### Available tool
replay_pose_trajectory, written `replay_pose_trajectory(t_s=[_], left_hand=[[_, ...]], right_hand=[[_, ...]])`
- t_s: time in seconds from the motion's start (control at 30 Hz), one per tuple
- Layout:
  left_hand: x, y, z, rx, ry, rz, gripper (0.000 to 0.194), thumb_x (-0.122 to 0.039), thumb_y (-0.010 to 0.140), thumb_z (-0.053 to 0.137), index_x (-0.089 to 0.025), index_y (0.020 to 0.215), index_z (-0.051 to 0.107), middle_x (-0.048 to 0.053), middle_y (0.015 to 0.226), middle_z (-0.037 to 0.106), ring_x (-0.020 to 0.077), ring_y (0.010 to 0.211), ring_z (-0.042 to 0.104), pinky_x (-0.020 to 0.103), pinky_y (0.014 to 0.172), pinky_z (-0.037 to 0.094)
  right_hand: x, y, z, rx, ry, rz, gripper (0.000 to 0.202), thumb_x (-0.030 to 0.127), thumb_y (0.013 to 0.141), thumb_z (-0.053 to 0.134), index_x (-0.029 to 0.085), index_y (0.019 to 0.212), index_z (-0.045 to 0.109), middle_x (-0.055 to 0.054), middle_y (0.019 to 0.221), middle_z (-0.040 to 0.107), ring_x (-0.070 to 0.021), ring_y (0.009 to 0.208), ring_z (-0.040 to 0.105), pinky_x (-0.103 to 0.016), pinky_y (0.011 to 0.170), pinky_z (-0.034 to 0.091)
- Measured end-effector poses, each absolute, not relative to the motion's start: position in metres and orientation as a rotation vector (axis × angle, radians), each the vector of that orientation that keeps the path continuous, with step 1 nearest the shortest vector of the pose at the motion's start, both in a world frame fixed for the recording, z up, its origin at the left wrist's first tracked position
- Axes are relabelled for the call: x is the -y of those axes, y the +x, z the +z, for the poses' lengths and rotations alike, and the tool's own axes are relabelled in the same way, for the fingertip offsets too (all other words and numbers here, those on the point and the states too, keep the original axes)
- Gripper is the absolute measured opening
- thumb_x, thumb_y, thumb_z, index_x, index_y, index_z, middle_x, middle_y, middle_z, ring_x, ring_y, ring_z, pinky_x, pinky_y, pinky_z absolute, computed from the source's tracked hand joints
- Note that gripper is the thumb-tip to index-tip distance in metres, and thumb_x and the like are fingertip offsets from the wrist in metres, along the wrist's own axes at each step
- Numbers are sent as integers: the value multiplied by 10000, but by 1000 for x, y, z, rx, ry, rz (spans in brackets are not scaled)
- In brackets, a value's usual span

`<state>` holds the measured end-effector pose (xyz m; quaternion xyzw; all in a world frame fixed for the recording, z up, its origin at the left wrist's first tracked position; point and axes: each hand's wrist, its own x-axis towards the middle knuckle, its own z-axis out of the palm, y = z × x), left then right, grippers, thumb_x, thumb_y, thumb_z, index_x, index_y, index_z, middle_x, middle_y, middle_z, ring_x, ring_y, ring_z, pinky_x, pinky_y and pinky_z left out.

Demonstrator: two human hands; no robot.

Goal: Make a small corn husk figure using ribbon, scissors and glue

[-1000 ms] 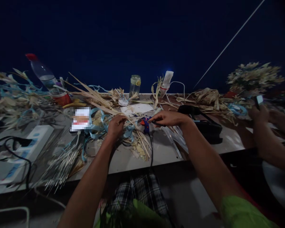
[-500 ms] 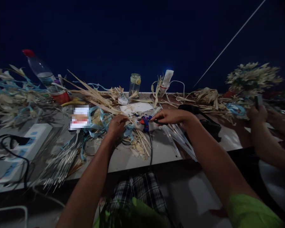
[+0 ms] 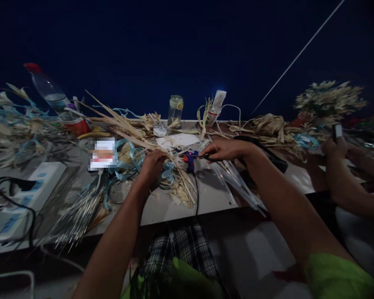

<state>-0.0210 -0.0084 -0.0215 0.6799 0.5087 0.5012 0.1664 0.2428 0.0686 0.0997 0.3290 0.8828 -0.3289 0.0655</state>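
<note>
My left hand (image 3: 154, 164) is closed in a pinch above the pile of husk scraps; the small thing in its fingertips is too dim to name. My right hand (image 3: 226, 149) is closed on a slim dark-handled tool (image 3: 207, 158), which looks like scissors and points left toward my left hand. Between the hands, a blue glue gun (image 3: 190, 162) with an orange nozzle and a lit red light lies on the table, its cord running toward me. Pale dried husk strips (image 3: 181, 191) and light-blue ribbon (image 3: 137, 162) lie around my left hand.
A bundle of thin wires (image 3: 81, 211) and a white power strip (image 3: 34, 199) lie left. Clear glue sticks (image 3: 233, 187) are under my right forearm. A jar (image 3: 175, 110) and a tilted bottle (image 3: 48, 91) stand behind. Another person's hands (image 3: 335, 149) hold a phone at right.
The view has shifted slightly. My hands stay in nearly the same places over the table, both still closed. The other person's phone is turned a little.
</note>
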Motion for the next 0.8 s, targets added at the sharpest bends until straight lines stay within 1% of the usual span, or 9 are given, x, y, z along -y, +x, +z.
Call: replay_pose_trajectory(t_s=[0.1,0.17,0.23,0.3,0.37,0.4,0.47,0.6,0.8], left_hand=[[8,-22,-21,-1427,1838,1497,148,-156,719,512,-178,761,652,22,727,610,140,707,551,266,687,436],[8,-22,-21,-1424,1754,1541,131,-155,704,529,-175,755,648,17,728,601,134,701,547,266,685,436],[9,-22,-20,-1396,1688,1568,115,-157,691,545,-174,748,644,14,732,596,132,704,547,266,688,437],[10,-21,-18,-1357,1638,1571,102,-170,683,558,-177,744,639,9,728,591,132,703,545,264,682,438],[10,-20,-16,-1335,1604,1572,86,-185,676,569,-180,734,633,4,709,583,132,697,543,261,672,436],[11,-19,-15,-1327,1596,1573,78,-191,673,575,-181,726,630,2,697,579,130,687,540,259,664,434],[11,-19,-14,-1314,1590,1570,64,-198,669,581,-179,711,626,-2,672,573,126,663,534,256,648,428],[11,-18,-13,-1308,1571,1569,67,-200,665,585,-183,713,628,-8,662,575,121,644,532,258,640,425],[12,-16,-9,-1267,1400,1581,39,-192,623,606,-175,657,616,-22,604,572,106,575,524,233,564,423]], right_hand=[[-68,244,96,-2661,1215,-1084,407,342,706,589,178,1075,640,-1,692,634,-81,544,456,-216,537,319],[-63,238,94,-2697,1369,-1284,416,323,695,605,169,1082,618,-17,758,641,-87,593,490,-208,547,339],[-55,226,90,-2705,1513,-1631,441,296,673,631,163,1091,580,-27,801,638,-83,619,507,-191,533,346],[-47,210,84,-2633,1586,-2053,449,319,670,638,172,1084,545,-12,753,621,-66,559,481,-173,463,303],[-41,193,78,-2479,1624,-2361,406,318,641,656,170,1002,545,7,680,601,-50,476,435,-165,406,253],[-39,184,74,-2400,1634,-2463,390,299,624,668,174,970,540,10,669,601,-53,480,453,-161,401,262],[-36,170,68,-2265,1668,-2577,374,259,592,685,186,922,525,17,653,602,-68,500,495,-157,402,298],[-36,154,60,-2241,1626,-2650,362,184,544,682,186,877,540,51,598,559,-57,471,476,-154,393,309],[-37,152,62,-2227,1726,-2737,383,220,518,697,173,863,536,74,541,514,-43,439,430,-157,400,285]])
